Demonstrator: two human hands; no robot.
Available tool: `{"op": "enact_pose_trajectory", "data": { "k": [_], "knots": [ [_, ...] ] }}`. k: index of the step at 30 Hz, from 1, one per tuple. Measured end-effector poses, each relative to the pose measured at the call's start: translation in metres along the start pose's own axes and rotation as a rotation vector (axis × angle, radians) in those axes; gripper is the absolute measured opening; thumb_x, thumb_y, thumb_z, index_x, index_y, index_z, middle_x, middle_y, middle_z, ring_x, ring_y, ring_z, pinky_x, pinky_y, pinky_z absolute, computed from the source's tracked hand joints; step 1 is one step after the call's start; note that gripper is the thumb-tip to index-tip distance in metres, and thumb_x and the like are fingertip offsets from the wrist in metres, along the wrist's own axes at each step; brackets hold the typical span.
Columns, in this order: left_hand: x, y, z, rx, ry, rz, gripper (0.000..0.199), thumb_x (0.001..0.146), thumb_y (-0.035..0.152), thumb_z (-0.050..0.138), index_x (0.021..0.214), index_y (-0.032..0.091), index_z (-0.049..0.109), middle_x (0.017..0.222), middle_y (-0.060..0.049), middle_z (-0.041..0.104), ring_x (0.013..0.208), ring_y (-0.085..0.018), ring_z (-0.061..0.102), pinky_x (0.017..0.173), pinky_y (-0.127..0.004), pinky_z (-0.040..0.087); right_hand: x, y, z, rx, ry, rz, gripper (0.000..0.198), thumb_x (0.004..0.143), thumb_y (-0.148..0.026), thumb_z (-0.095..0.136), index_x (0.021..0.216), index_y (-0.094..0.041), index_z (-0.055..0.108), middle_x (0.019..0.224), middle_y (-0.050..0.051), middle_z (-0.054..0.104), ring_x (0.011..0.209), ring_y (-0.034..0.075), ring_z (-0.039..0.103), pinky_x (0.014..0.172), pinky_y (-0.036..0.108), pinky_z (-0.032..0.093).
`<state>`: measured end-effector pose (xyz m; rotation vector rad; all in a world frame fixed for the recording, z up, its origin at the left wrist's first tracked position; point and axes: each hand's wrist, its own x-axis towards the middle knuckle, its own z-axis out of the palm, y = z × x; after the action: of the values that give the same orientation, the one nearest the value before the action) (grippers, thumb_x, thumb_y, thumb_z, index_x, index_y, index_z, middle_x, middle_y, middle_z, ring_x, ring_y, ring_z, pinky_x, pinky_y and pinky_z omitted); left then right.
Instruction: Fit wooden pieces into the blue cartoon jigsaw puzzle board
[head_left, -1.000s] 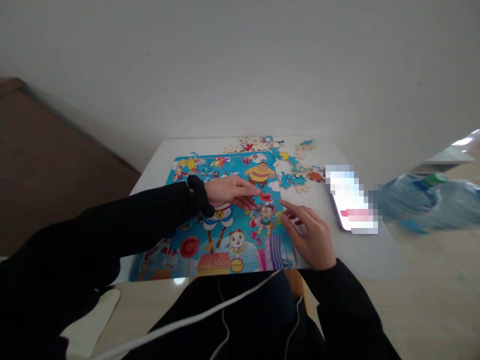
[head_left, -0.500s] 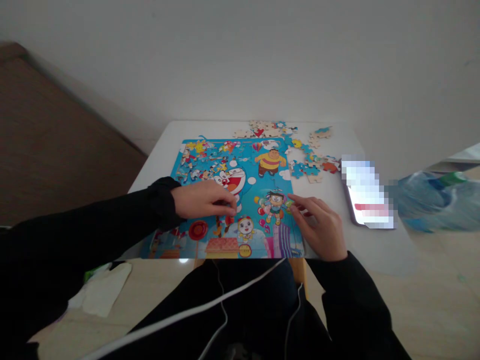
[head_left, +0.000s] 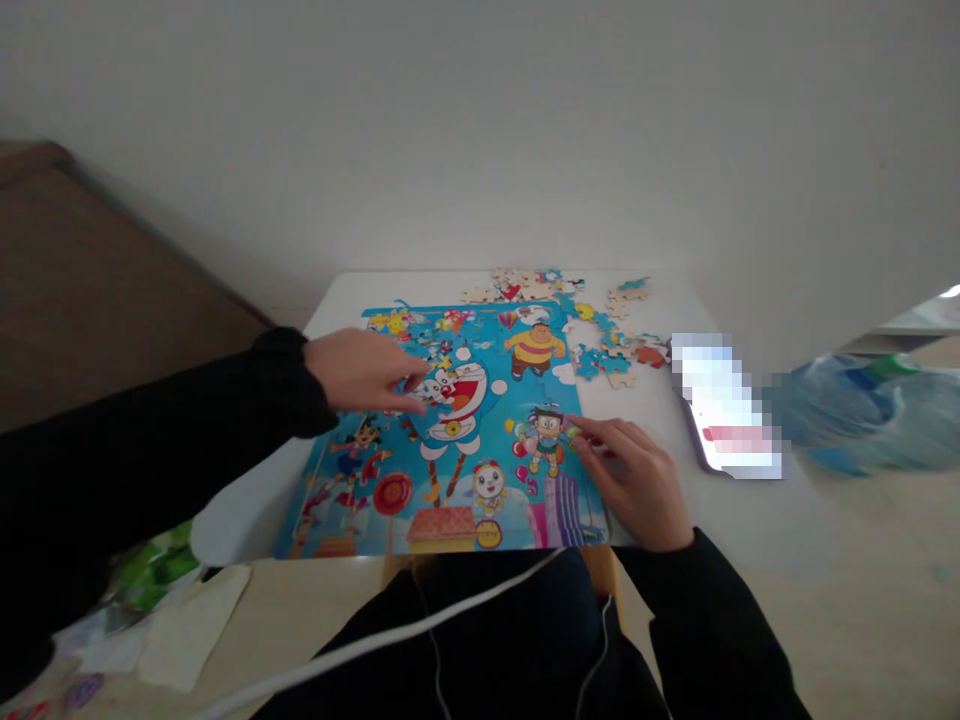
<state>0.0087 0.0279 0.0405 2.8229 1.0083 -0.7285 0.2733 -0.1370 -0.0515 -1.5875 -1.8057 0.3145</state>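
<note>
The jigsaw puzzle (head_left: 450,480) lies on a white table, a blue cartoon picture in a flat board, with a white-and-blue cat figure in its middle. My left hand (head_left: 367,370) is over the puzzle's left part, beside the cat figure's face. Its thumb and forefinger are apart, and I see nothing between them. At the puzzle's right edge is my right hand (head_left: 637,475). Its thumb and fingertips come close together next to the boy figure with balloons; whatever lies between them is too small to make out. Several loose pieces lie on the puzzle's upper left.
Loose puzzle pieces (head_left: 600,350) lie scattered behind and right of the board, some face down. A phone (head_left: 724,410) with a lit screen rests on the table's right side. A white cable (head_left: 420,625) crosses my lap. Crumpled plastic (head_left: 862,415) is at the far right.
My left hand has moved left and away from me, uncovering the cat figure's body, and its thumb and forefinger have parted. My right hand remains at the board's edge. The view has tilted slightly upward.
</note>
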Motion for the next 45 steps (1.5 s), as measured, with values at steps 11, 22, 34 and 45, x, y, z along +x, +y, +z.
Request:
{"op": "enact_pose_trajectory", "data": {
  "k": [11, 22, 34, 45],
  "knots": [
    [0.184, 0.01, -0.052, -0.083, 0.435, 0.046, 0.045, 0.088, 0.032, 0.043, 0.121, 0.003, 0.05, 0.119, -0.014, 0.057, 0.1, -0.013, 0.054, 0.083, -0.016, 0.037, -0.001, 0.001, 0.003, 0.012, -0.004, 0.02, 0.027, 0.088, -0.029, 0.046, 0.109, -0.021, 0.062, 0.088, 0.006, 0.066, 0.08, 0.017, 0.059, 0.068, 0.032, 0.049],
    [0.199, -0.015, -0.047, -0.276, 0.425, -0.054, 0.035, 0.069, 0.026, 0.065, 0.1, 0.009, 0.067, 0.085, -0.002, 0.068, 0.072, -0.009, 0.057, 0.062, -0.013, 0.038, -0.001, 0.0, 0.003, 0.038, -0.037, 0.019, 0.026, 0.088, -0.029, 0.047, 0.11, -0.023, 0.061, 0.086, 0.003, 0.064, 0.08, 0.017, 0.058, 0.067, 0.032, 0.049],
    [0.139, 0.006, -0.037, -0.323, 0.75, 0.069, 0.016, 0.077, 0.016, 0.059, 0.091, 0.012, 0.065, 0.09, -0.008, 0.063, 0.079, -0.014, 0.059, 0.072, -0.024, 0.046, 0.0, 0.002, 0.004, 0.017, -0.017, -0.013, 0.026, 0.088, -0.028, 0.047, 0.108, -0.022, 0.063, 0.086, 0.004, 0.066, 0.079, 0.017, 0.059, 0.067, 0.031, 0.05],
    [-0.007, 0.105, 0.033, -0.008, 0.994, 0.603, 0.026, 0.086, 0.008, 0.049, 0.095, 0.025, 0.066, 0.086, 0.001, 0.069, 0.09, -0.012, 0.063, 0.094, -0.024, 0.048, 0.001, -0.013, -0.007, 0.51, -0.077, 0.161, 0.031, 0.085, -0.033, 0.052, 0.113, -0.022, 0.06, 0.088, 0.004, 0.066, 0.074, 0.012, 0.06, 0.055, 0.022, 0.047]
  ]
}}
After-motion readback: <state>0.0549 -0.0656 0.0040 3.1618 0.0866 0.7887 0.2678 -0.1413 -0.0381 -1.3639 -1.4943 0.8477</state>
